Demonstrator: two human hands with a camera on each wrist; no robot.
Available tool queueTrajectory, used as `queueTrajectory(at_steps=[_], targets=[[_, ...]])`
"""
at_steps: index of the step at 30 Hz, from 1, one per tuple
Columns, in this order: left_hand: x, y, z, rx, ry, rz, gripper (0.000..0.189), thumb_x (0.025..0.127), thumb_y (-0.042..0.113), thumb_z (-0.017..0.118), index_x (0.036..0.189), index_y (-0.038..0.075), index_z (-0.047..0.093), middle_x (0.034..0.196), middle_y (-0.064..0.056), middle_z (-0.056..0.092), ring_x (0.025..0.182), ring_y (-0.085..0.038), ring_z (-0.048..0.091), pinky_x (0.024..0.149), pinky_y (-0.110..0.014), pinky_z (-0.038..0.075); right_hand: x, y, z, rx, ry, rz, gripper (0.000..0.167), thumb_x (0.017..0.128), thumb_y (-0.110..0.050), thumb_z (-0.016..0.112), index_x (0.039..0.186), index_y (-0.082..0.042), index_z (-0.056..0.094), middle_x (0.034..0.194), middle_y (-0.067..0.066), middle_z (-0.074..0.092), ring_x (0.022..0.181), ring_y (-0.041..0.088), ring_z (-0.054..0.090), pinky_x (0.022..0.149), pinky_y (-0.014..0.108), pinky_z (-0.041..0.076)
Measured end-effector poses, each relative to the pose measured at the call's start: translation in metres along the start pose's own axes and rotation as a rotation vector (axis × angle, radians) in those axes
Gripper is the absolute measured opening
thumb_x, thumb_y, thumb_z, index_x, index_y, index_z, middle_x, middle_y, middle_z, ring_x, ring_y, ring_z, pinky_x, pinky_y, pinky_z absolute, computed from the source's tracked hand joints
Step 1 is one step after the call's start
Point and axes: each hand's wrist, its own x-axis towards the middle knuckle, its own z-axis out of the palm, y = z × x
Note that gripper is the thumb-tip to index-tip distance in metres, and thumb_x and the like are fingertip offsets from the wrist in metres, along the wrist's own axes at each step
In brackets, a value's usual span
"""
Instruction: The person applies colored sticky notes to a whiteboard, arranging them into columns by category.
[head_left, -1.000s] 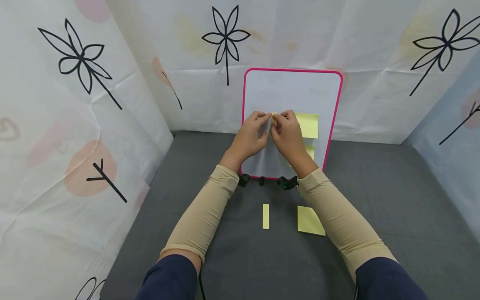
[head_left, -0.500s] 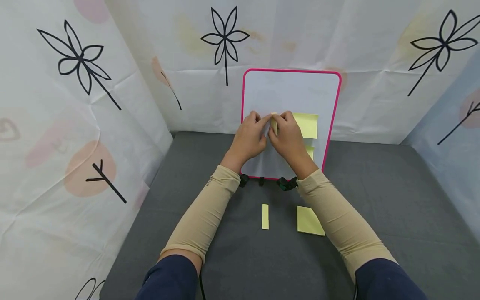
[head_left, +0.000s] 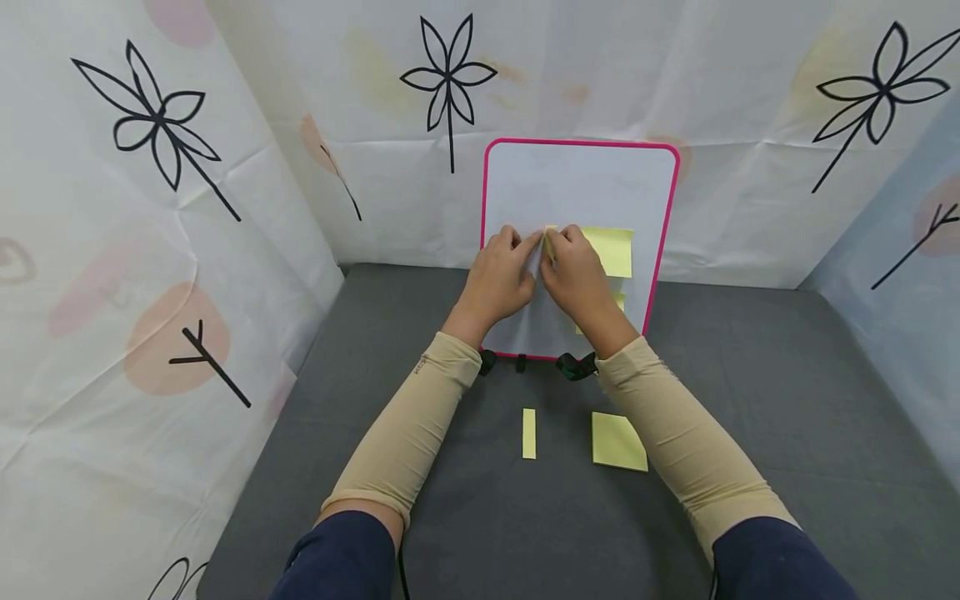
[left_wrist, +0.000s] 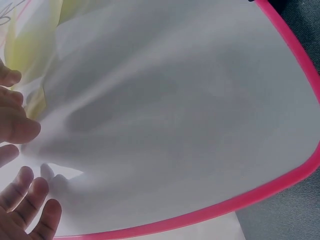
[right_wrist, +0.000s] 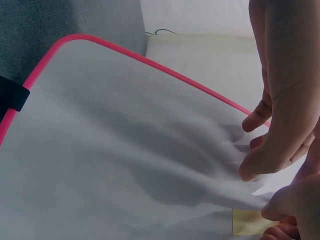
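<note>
A whiteboard (head_left: 585, 183) with a pink rim leans upright against the back cloth. My right hand (head_left: 577, 273) pinches a narrow yellow sticky-note strip (right_wrist: 245, 222) at the board's surface, thumb over it. Beside it my left hand (head_left: 495, 279) reaches to the strip's upper left edge with its index fingertip. In the right wrist view the left thumb (right_wrist: 252, 167) is apart from the strip, and other left fingers (left_wrist: 30, 202) spread loosely in the left wrist view. Right of the strip, a wide yellow sticky note (head_left: 613, 252) sits on the board, partly behind my right hand.
Lower on the board another yellow note (head_left: 620, 301) shows past my right wrist, mostly hidden. On the grey table (head_left: 465, 517) lie a yellow strip (head_left: 529, 433) and a yellow sticky-note pad (head_left: 618, 442), its corner under my right forearm. Dark clips (head_left: 575, 367) stand at the board's foot.
Both hands stay at the strip with only slight finger shifts; the right fingers have slid a little down along it. The view has drifted slightly.
</note>
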Motion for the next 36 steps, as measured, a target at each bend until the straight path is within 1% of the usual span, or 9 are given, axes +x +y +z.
queueTrajectory(at_steps=[5,11,14,21,24,28,33,36], targets=[[-0.002,0.0,-0.001,-0.017,0.018,-0.006,0.059,0.096,0.007,0.064,0.154,0.006,0.056,0.11,-0.014,0.057,0.084,-0.026,0.051,0.072,-0.038,0.045,0.001,-0.002,-0.001,-0.027,-0.001,-0.01,0.03,0.099,-0.001,0.065,0.126,0.014,0.067,0.107,0.028,0.061,0.086,0.038,0.062,0.081,0.049,0.055],[-0.003,0.0,-0.001,-0.018,0.021,-0.016,0.059,0.096,0.01,0.068,0.154,0.006,0.056,0.109,-0.014,0.057,0.084,-0.025,0.051,0.071,-0.037,0.046,-0.001,-0.004,-0.003,-0.024,0.022,-0.03,0.036,0.098,-0.003,0.068,0.131,0.013,0.066,0.108,0.028,0.062,0.087,0.037,0.062,0.083,0.048,0.057],[-0.004,0.0,-0.002,-0.019,0.022,-0.016,0.06,0.096,0.011,0.069,0.154,0.006,0.056,0.11,-0.014,0.057,0.083,-0.025,0.051,0.07,-0.037,0.046,-0.002,-0.005,-0.004,-0.03,0.036,-0.047,0.036,0.098,-0.003,0.069,0.13,0.013,0.066,0.107,0.028,0.062,0.087,0.038,0.062,0.083,0.048,0.057],[-0.008,0.001,-0.001,-0.03,0.019,-0.003,0.06,0.095,0.011,0.072,0.153,0.006,0.057,0.109,-0.015,0.058,0.082,-0.026,0.051,0.071,-0.039,0.046,-0.001,-0.003,-0.003,-0.054,0.017,-0.046,0.037,0.099,-0.001,0.066,0.132,0.014,0.065,0.112,0.03,0.063,0.09,0.039,0.065,0.082,0.048,0.058],[-0.011,0.001,0.002,-0.032,0.015,-0.005,0.059,0.095,0.012,0.072,0.152,0.006,0.058,0.109,-0.014,0.058,0.083,-0.026,0.052,0.072,-0.039,0.047,-0.001,0.0,-0.004,-0.043,0.029,-0.06,0.035,0.099,0.0,0.066,0.131,0.015,0.066,0.112,0.031,0.063,0.089,0.039,0.065,0.082,0.048,0.058],[-0.019,0.002,0.008,-0.043,0.001,-0.014,0.055,0.097,0.014,0.072,0.15,0.007,0.06,0.11,-0.013,0.059,0.085,-0.025,0.052,0.075,-0.038,0.047,-0.003,0.002,-0.005,-0.021,0.069,-0.109,0.033,0.097,0.001,0.068,0.128,0.013,0.068,0.111,0.03,0.062,0.086,0.038,0.061,0.079,0.048,0.056],[-0.035,0.004,0.019,-0.07,-0.016,-0.013,0.05,0.098,0.014,0.071,0.146,0.007,0.064,0.109,-0.012,0.059,0.085,-0.024,0.053,0.076,-0.038,0.048,-0.008,0.002,-0.011,-0.002,0.095,-0.167,0.029,0.097,0.0,0.071,0.123,0.012,0.07,0.11,0.028,0.062,0.084,0.036,0.057,0.077,0.048,0.053],[-0.045,0.006,0.024,-0.085,-0.022,-0.009,0.046,0.098,0.012,0.071,0.143,0.006,0.066,0.109,-0.012,0.06,0.085,-0.023,0.053,0.076,-0.037,0.048,-0.014,0.004,-0.015,0.021,0.104,-0.191,0.027,0.097,0.0,0.071,0.12,0.013,0.071,0.108,0.027,0.061,0.085,0.036,0.056,0.078,0.048,0.052]])
